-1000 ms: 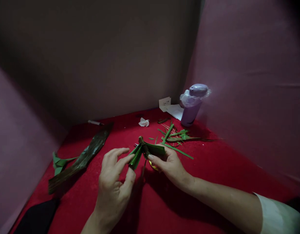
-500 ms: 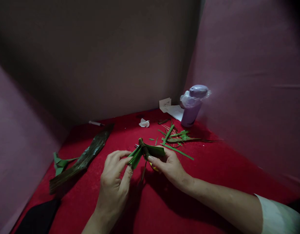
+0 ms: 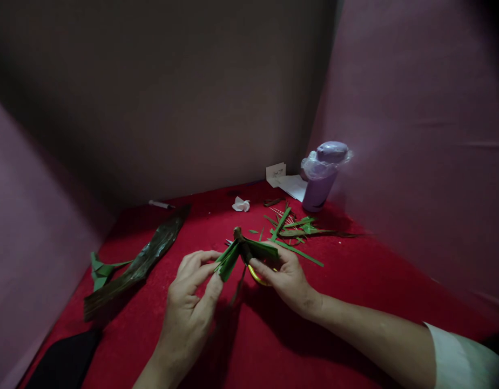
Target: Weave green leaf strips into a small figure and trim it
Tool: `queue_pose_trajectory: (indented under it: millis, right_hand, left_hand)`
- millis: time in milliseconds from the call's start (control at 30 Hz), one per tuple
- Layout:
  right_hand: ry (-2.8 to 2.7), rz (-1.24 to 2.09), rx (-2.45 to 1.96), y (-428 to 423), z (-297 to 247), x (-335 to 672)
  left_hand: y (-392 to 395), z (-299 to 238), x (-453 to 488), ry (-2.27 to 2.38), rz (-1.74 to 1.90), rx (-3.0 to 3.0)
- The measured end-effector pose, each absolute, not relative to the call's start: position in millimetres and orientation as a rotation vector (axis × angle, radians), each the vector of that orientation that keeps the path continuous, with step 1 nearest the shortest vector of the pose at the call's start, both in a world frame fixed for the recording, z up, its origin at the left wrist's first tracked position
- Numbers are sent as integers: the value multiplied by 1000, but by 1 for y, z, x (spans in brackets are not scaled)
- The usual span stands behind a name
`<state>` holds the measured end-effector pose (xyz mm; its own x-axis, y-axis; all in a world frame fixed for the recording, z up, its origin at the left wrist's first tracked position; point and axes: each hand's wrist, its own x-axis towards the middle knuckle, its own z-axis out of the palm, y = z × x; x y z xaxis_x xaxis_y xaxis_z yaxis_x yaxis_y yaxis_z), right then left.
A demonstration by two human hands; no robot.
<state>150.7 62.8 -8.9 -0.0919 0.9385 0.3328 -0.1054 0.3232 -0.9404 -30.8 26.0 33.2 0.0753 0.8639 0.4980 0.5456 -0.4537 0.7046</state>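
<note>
A folded green leaf piece point(image 3: 229, 260) with two wings and a dark brown stem-like middle is held between my hands. My left hand point(image 3: 188, 308) pinches the left wing between thumb and fingers. My right hand point(image 3: 288, 278) grips the middle and the right wing, thumb in front and fingers mostly hidden behind. Below the right thumb shows a yellow loop point(image 3: 255, 276), like a scissors handle; a grey pointed tip sticks out behind the left wing. Whether the yellow-handled thing lies on the table or touches my right hand, I cannot tell. A thin dark strip hangs under the leaf piece.
On the red tabletop point(image 3: 152, 346) lie green leaf scraps point(image 3: 282, 224) with thin sticks, crumpled white tissue point(image 3: 240, 204), and a long dark leaf point(image 3: 148, 259) beside a folded green leaf point(image 3: 101, 270). A purple cup point(image 3: 319, 189), white papers point(image 3: 294, 186), a white pen-like stick point(image 3: 160, 204) and a black object point(image 3: 65, 359) surround them.
The leaf piece and both hands have shifted slightly right. More of the yellow loop shows below my right thumb. Both hands keep their hold.
</note>
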Motion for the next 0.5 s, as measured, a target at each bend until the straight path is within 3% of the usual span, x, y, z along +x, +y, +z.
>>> queue_pose_trajectory:
  millis: [500]
  right_hand:
    - [-1371, 1099, -811, 61, -10, 151]
  left_hand:
    - [22, 36, -24, 1328, 1406, 2507]
